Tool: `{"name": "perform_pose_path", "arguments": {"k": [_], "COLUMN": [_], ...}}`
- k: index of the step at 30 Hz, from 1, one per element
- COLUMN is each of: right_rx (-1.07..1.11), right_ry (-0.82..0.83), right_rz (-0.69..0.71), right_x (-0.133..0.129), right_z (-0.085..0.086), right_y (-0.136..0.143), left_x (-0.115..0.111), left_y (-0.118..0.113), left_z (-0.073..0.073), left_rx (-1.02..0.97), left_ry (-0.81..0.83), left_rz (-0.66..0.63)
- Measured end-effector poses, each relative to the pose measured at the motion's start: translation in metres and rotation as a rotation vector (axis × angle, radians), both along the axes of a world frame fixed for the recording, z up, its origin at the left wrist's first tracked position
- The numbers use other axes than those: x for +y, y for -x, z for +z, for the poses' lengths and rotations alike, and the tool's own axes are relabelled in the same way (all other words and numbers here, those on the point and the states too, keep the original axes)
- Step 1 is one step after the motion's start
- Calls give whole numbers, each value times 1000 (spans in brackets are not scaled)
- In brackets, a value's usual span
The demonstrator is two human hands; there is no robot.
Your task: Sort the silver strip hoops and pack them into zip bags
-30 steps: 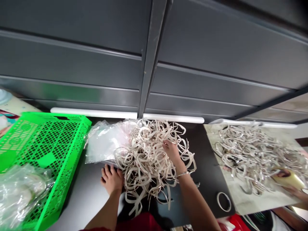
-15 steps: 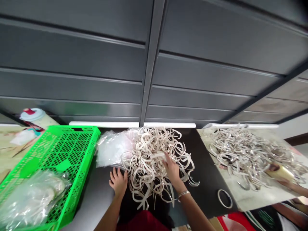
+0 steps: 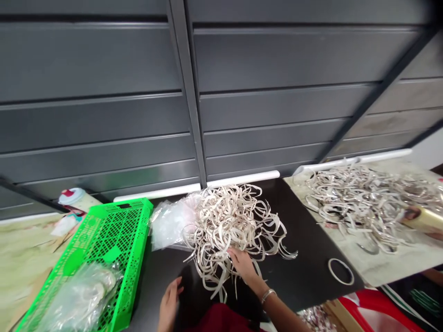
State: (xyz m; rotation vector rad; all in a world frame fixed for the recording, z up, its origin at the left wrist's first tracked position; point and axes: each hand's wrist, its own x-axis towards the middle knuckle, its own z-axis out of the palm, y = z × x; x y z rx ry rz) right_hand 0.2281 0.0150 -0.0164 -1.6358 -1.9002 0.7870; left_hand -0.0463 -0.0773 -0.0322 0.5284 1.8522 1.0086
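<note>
A tangled heap of cream and silvery curved strips (image 3: pixel 224 221), looking like thin headbands, lies on the dark tabletop in front of me. My right hand (image 3: pixel 244 266), with a bracelet at the wrist, reaches into the near side of this heap. Its fingers are closed on a pale curved strip (image 3: pixel 218 254); the fingertips are partly hidden among the others. To the lower left, my left hand (image 3: pixel 169 297) hovers over the dark table, its fingers loosely bent and the thumb apart, holding nothing. Clear plastic bags (image 3: pixel 169 226) lie against the heap's left side.
A green plastic crate (image 3: pixel 138 249) on the left holds bagged bands (image 3: pixel 83 295). A cup (image 3: pixel 78 199) stands behind it. On the right are a second heap (image 3: pixel 360 203), a single ring (image 3: pixel 341 272) and a co-worker's hand beside a gold-coloured object (image 3: pixel 427 219). Grey panels rise behind.
My right hand has moved toward me, from the heap's middle to its near edge. My left hand has drawn back from beside the bags. The camera view has turned and shifted.
</note>
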Motion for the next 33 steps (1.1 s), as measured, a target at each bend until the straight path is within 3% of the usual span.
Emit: {"name": "perform_pose_path", "arguments": {"k": [6, 15, 21, 26, 30, 33], "right_rx": [14, -1, 17, 32, 41, 54], "right_ry": [19, 96, -3, -39, -39, -4], "right_rz": [-174, -27, 163, 384, 477, 416], "right_x": [4, 38, -8, -50, -64, -58], "right_z": [13, 28, 46, 42, 34, 34], "right_y": [7, 41, 38, 33, 32, 25], "left_x": [4, 12, 17, 29, 34, 33], "left_y": [-24, -42, -57, -82, -95, -93], "left_z": [16, 44, 73, 88, 95, 100], "left_rx": [-104, -140, -239, -358, -513, -593], "left_ry": [-46, -106, -69, -114, -151, -207], "left_rz": [-71, -189, -292, -304, -228, -142]}}
